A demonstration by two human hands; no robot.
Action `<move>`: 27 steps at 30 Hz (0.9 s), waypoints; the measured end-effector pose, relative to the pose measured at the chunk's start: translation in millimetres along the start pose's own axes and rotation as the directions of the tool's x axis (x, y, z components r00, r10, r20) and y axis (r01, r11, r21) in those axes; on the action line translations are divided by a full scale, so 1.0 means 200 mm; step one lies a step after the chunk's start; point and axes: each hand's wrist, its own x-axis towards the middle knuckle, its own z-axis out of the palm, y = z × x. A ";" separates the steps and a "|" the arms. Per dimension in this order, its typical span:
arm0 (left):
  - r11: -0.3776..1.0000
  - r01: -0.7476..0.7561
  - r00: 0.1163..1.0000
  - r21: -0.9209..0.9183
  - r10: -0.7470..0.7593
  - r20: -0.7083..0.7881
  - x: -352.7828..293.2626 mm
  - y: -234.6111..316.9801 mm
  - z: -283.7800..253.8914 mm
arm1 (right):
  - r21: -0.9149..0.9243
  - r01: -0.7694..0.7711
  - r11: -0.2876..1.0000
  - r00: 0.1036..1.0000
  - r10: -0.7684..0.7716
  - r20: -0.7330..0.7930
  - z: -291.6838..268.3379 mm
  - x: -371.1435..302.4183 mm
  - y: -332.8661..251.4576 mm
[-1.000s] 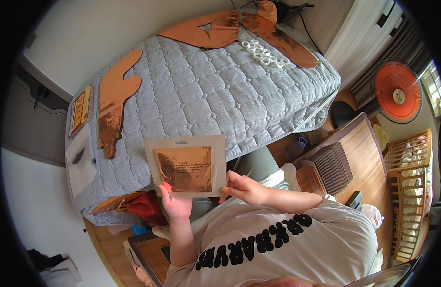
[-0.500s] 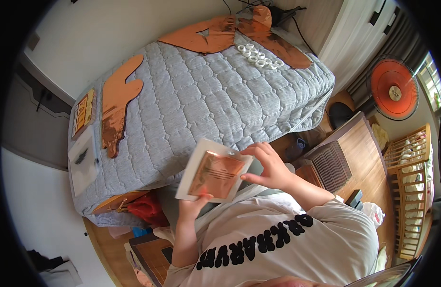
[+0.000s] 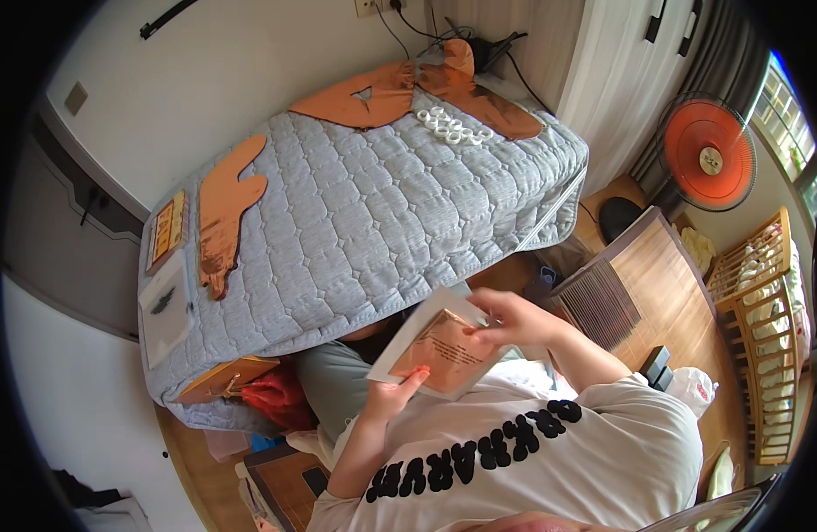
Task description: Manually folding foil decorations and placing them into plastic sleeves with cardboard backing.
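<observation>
In front of my chest is a flat packet (image 3: 445, 351), a copper-coloured folded foil sheet with lines of dark print inside a whitish sleeve. My left hand (image 3: 395, 396) grips its lower left edge, thumb on top. At the upper right edge my right hand (image 3: 515, 318) pinches the packet, thumb on its face; part of those fingers is hidden. Beyond, on the grey quilted mattress (image 3: 373, 213), lie flat copper-coloured foil shapes, like uninflated balloons: a long one (image 3: 226, 208) at the left, a wide one (image 3: 359, 95) at the back and another (image 3: 488, 102) at the back right.
Several small white rings (image 3: 453, 127) lie beside the back foil shapes. A clear sleeve (image 3: 167, 306) and a yellow-red flat package (image 3: 164, 232) are at the mattress's left edge. An orange fan (image 3: 708, 155) and a wooden crib (image 3: 758, 337) stand at the right. A red bag (image 3: 275, 397) is below the mattress.
The packet has turned and moved slightly down and right. My right hand, whose fingers were looser at its edge, now has its thumb pressed on the packet. The view has shifted.
</observation>
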 end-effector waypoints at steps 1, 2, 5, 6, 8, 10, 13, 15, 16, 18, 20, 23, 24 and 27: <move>0.999 0.049 0.999 -0.020 -0.048 0.003 -0.01 0.00 0.04 | 0.092 -0.175 0.980 0.968 0.154 0.200 -0.01 -0.04 0.05; 0.995 0.097 0.995 -0.037 -0.097 0.003 -0.02 0.00 0.05 | 0.146 -0.356 0.923 0.872 0.272 0.407 -0.02 -0.06 0.04; 0.984 0.106 0.982 -0.140 -0.082 0.170 0.02 -0.02 0.06 | 0.079 -0.288 0.954 0.930 0.259 0.261 -0.14 -0.15 0.02; 0.943 0.040 0.976 -0.331 0.034 0.214 0.03 -0.02 0.08 | -0.011 -0.274 0.962 0.945 0.271 0.182 -0.21 -0.19 0.03; 0.967 0.043 0.981 -0.250 0.007 0.194 0.04 0.09 0.09 | -0.024 -0.400 0.916 0.912 0.394 -0.116 -0.39 -0.32 0.06; 0.969 0.108 0.985 -0.220 -0.075 0.154 0.03 0.07 0.04 | -0.359 -0.607 0.709 0.786 0.468 -0.404 -0.60 -0.44 0.02; 0.972 0.144 0.988 -0.185 -0.129 0.090 0.02 0.01 0.00 | -0.590 -0.698 0.405 0.712 0.305 -0.633 -0.78 -0.69 0.00; 0.963 0.203 0.979 -0.175 -0.204 0.015 0.03 0.00 0.01 | -0.544 -0.756 0.364 0.652 0.342 -0.677 -0.85 -0.85 0.15; 0.964 0.201 0.979 -0.171 -0.201 0.020 0.03 -0.01 0.00 | -0.505 -0.801 0.321 0.597 0.378 -0.707 -0.87 -0.91 0.23; 0.921 0.308 0.949 -0.239 -0.315 0.011 0.03 -0.04 0.00 | -0.554 -0.787 0.271 0.616 0.383 -0.688 -0.81 -0.95 0.32; 0.917 0.309 0.949 -0.253 -0.315 0.017 0.03 -0.05 0.02 | -0.549 -0.788 0.278 0.612 0.442 -0.655 -0.75 -0.97 0.43; 0.909 0.322 0.946 -0.263 -0.322 0.043 0.03 -0.05 0.02 | -0.526 -0.788 0.321 0.616 0.438 -0.655 -0.73 -0.97 0.58; 0.910 0.322 0.946 -0.259 -0.323 0.042 0.02 -0.04 0.01 | -0.517 -0.792 0.325 0.610 0.436 -0.661 -0.72 -0.96 0.62; 0.912 0.320 0.946 -0.258 -0.322 0.035 0.02 -0.05 0.00 | -0.549 -0.770 0.326 0.637 0.436 -0.636 -0.72 -1.00 0.79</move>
